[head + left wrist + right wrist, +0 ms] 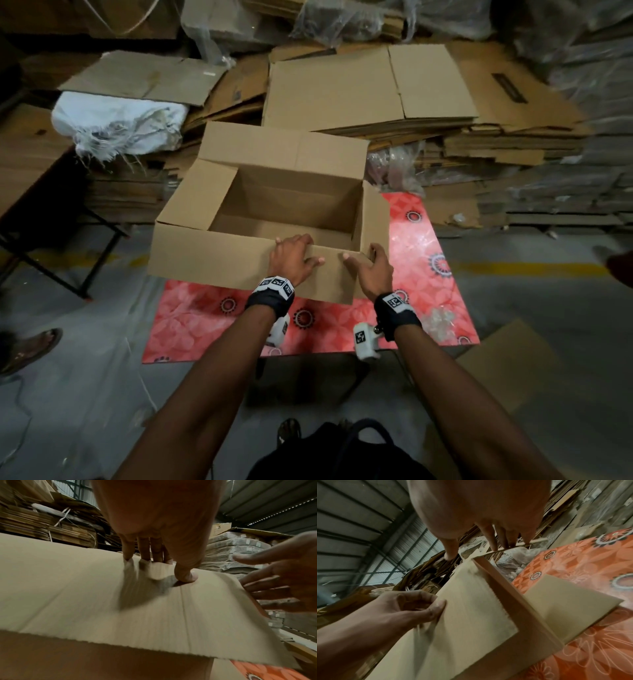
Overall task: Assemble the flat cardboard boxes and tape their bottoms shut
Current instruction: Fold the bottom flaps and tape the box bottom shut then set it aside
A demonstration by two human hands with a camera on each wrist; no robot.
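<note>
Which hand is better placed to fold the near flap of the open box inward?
Left, probably. The left hand already holds the near flap over its fold; the right hand sits at the box's corner.

Warehouse or packing storeroom, stacks of flattened cardboard cartons (479, 144) far and right, plastic-wrapped bundles (240, 550) far right, corrugated metal roof (351, 520), concrete floor (548, 298) with yellow line
</note>
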